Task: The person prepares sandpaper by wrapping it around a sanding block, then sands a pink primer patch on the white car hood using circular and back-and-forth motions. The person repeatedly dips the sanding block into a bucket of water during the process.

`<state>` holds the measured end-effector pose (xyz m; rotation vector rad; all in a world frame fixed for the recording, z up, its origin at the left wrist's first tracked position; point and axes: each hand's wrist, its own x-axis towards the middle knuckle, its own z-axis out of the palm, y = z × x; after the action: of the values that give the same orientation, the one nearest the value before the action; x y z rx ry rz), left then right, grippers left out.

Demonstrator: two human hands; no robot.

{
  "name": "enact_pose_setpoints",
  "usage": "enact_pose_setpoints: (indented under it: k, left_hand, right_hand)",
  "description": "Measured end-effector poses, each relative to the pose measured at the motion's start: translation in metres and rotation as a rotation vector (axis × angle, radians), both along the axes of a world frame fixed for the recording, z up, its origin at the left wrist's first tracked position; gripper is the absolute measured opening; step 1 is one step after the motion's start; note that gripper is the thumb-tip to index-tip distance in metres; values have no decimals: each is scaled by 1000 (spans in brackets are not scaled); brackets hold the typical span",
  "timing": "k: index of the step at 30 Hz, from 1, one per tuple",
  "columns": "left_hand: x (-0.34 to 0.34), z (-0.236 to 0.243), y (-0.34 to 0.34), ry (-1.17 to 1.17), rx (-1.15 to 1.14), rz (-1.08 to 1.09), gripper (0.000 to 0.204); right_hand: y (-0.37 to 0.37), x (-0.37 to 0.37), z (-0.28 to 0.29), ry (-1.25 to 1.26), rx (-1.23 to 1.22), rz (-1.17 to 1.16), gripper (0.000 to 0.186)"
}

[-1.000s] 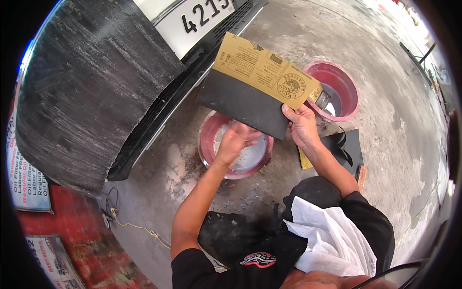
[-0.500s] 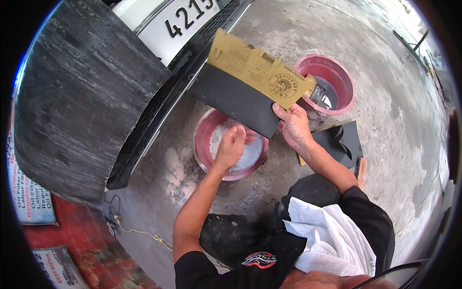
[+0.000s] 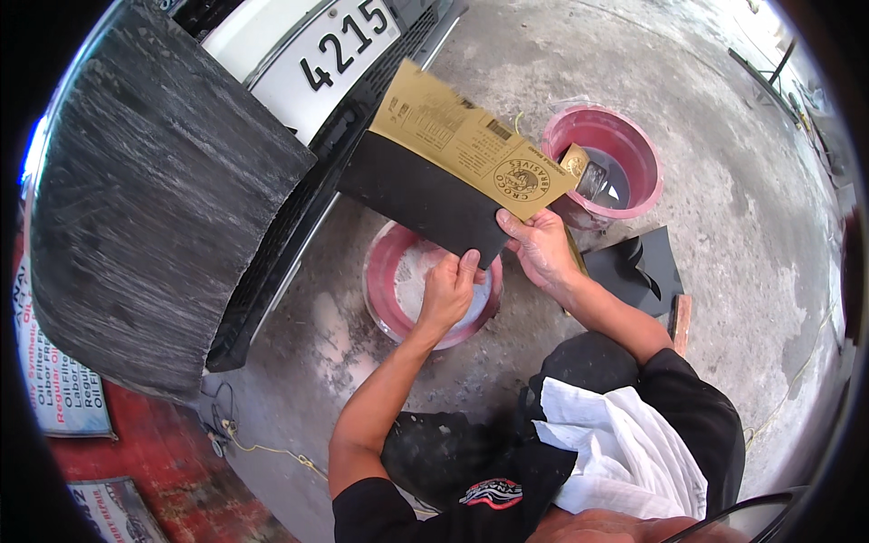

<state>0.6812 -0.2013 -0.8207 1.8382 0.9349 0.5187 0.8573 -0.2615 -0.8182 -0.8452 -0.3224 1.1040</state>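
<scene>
A sheet of sandpaper [image 3: 421, 190] is stretched out in front of me, with a black grit side and a tan printed back showing along a fold. My right hand [image 3: 545, 249] pinches its right end near the fold, thumb on top. At the sheet's lower right edge, my left hand [image 3: 448, 290] grips it, thumb over the black side; the fingers beneath are partly hidden. Below the sheet stands a pink basin [image 3: 385, 303] holding cloudy water, its far part covered by the paper.
Another pink basin [image 3: 647, 167] stands farther right, with water and a sandpaper piece inside. Dark sheets [image 3: 665, 262] and a small wooden block [image 3: 682, 317] lie right on the concrete. A car bumper [image 3: 299, 235] and a scuffed black panel [image 3: 154, 208] fill the left. A white cloth [image 3: 625, 443] hangs over me.
My left hand has come up from over the basin and taken hold of the sandpaper's lower edge. The sheet and my right hand have shifted slightly left.
</scene>
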Motion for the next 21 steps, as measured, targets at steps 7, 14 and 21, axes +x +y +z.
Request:
enact_pose_setpoints:
  k: [7,14,21]
  left_hand:
    - [-4,-15,-4,-200,-166,-63,36]
    - [-8,8,-5,-31,119,-55,31]
    - [-48,18,28,-248,41,-48,50]
  right_hand:
    - [5,2,-9,7,-49,-21,10]
    - [0,11,-9,66,-3,65,25]
    - [1,27,-19,96,2,162,28]
